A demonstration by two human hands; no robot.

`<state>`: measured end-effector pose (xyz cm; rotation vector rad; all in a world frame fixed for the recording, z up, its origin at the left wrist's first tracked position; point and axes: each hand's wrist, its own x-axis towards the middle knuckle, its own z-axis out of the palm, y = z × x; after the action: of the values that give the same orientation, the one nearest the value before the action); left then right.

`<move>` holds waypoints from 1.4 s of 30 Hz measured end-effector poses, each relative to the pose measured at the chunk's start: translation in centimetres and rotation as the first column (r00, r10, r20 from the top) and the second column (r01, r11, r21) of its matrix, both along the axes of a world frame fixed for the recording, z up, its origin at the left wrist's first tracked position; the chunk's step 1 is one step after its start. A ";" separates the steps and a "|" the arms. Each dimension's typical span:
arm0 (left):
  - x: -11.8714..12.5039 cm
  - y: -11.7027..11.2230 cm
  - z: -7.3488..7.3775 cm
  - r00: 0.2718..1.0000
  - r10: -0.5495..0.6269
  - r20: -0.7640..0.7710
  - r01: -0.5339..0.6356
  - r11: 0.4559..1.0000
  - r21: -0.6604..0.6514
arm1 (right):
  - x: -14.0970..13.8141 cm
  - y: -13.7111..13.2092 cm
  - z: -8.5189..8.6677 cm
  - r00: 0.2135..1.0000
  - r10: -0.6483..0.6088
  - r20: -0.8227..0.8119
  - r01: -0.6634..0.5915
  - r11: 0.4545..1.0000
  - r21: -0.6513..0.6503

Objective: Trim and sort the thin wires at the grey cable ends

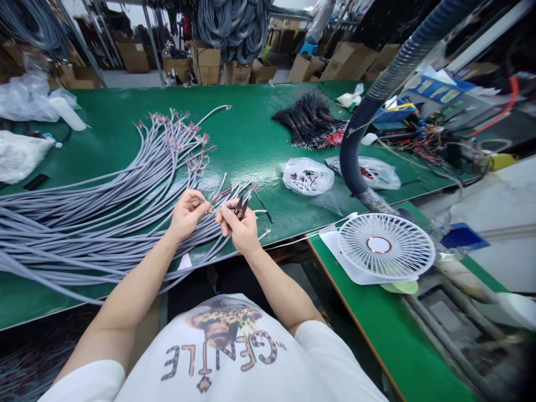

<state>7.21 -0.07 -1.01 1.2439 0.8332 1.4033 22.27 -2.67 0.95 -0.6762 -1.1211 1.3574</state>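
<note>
Many grey cables point(104, 215) under left hand point(187, 215), right hand point(238, 223); desk fan point(386, 247) nearby.

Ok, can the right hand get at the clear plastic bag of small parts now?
Probably yes. The right hand is holding wire ends, so it would let go first, but only a thin black wire lies between it and the bag.

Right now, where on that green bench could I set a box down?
Green mat shows between the grey cables and the black-and-red wire bundle, just above the clear plastic bag. Around the left hand and right hand, cables crowd the mat.
</note>
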 end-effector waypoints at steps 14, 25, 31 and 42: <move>-0.3 -0.3 0.1 0.990 -0.072 -0.120 0.062 0.994 -0.087 | 3.0 1.6 1.9 0.986 0.068 0.150 -0.068 0.998 -0.002; -0.3 -0.6 0.1 0.974 -0.161 -0.157 0.153 0.986 -0.059 | 4.1 2.6 4.1 0.882 0.077 0.464 -0.169 0.972 0.160; 0.5 -0.5 0.0 0.965 -0.107 -0.241 0.110 0.994 0.000 | 3.7 2.0 4.9 0.665 -0.072 0.743 -0.269 0.905 0.329; 0.7 -0.4 -0.9 0.955 -0.024 -0.294 0.055 0.994 0.095 | 1.8 4.1 4.9 0.744 -0.114 0.659 -0.139 0.937 0.319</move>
<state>7.91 -0.51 -1.90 1.5656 0.9397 1.2592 24.09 1.45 5.89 -0.9235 -1.9013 0.8779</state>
